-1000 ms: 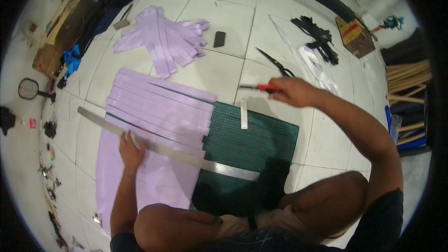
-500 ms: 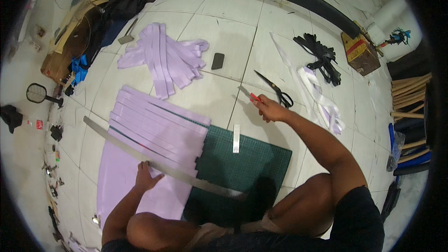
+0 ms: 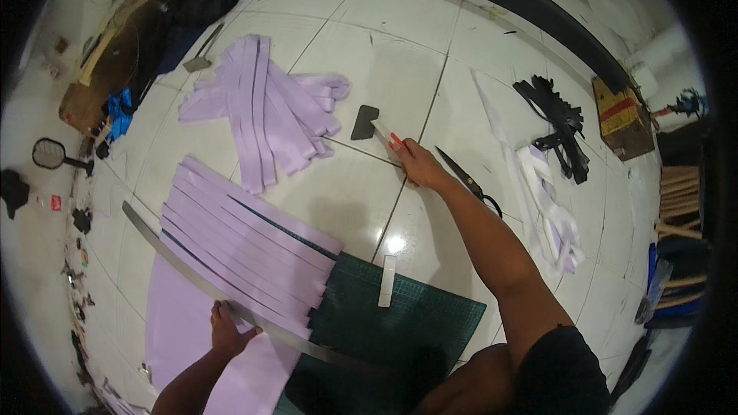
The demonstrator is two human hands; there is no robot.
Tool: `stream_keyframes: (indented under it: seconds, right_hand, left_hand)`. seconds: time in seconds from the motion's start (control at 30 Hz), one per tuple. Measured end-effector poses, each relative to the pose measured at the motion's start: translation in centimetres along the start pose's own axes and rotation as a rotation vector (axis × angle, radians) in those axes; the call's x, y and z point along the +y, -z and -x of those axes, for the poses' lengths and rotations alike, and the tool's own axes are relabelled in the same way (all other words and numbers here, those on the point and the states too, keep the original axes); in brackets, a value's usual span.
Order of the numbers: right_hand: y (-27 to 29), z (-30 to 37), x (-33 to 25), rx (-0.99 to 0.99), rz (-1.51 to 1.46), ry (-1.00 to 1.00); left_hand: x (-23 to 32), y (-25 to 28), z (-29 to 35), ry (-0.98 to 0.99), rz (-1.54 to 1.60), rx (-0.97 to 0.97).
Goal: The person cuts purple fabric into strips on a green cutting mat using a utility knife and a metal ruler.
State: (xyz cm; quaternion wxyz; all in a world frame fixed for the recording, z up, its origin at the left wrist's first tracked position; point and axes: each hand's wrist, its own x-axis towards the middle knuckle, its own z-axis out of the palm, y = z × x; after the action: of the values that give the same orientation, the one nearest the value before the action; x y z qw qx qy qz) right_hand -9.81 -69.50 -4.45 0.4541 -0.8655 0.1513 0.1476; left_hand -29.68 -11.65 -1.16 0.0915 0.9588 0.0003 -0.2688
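My right hand [image 3: 419, 163] grips a red-handled utility knife [image 3: 396, 139]. Its blade overlaps a small dark rectangular block [image 3: 363, 124] on the tiles; whether they touch I cannot tell. My left hand [image 3: 230, 332] rests with thumb and fingers spread on a long metal ruler [image 3: 175, 263]. Under the ruler lies a lavender fabric sheet [image 3: 178, 309], slit into several parallel strips [image 3: 234, 215] on its far side. The fabric partly covers a green cutting mat [image 3: 407, 303], which shows through one slit. A short white strip [image 3: 387, 280] lies on the mat's far edge.
Black-handled scissors [image 3: 463, 173] lie beyond my right forearm. A pile of lavender strips [image 3: 257, 119] is at far left. Black strips [image 3: 555, 123] and white ribbon [image 3: 544, 200] lie to the right, near a wooden box [image 3: 624, 119]. A racket [image 3: 52, 154] is at the left.
My right hand has moved left with the knife, bringing its blade over the dark block. My left hand stays on the ruler. The whole view has shifted.
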Motion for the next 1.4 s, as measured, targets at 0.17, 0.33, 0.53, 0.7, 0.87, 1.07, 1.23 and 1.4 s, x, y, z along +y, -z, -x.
stream_keyframes:
  seconds: [0.17,0.33,0.53,0.7,0.87,1.07,1.23,1.4]
  right_hand:
    - [-0.4,-0.9,-2.6,0.214,0.215,0.046]
    - [0.4,-1.4,-1.7,-0.002,-0.132,0.024]
    - [2.3,-3.5,-0.2,0.139,0.102,-0.004]
    - [1.7,-1.6,-2.2,0.036,0.147,0.057]
    - [2.9,-1.6,-1.5,-0.003,0.068,0.063]
    - [3.5,-3.2,-1.9,0.132,0.088,0.0]
    - [2.5,-2.4,-2.2,-0.051,0.161,0.058]
    - [4.2,-3.3,-1.6,0.141,0.217,0.025]
  left_hand:
    - [-0.1,1.3,0.7,0.067,0.026,-0.018]
    - [1.2,2.0,0.7,0.127,0.036,-0.005]
    - [1.3,1.4,0.0,0.116,0.021,-0.014]
    - [1.0,1.4,0.5,0.08,0.052,-0.011]
    - [0.7,0.9,0.6,0.037,0.112,0.036]
    - [0.1,0.6,0.0,-0.011,0.038,0.051]
    - [-1.0,0.2,0.4,-0.002,0.0,0.081]
    - [0.4,0.8,-0.3,0.047,0.043,0.009]
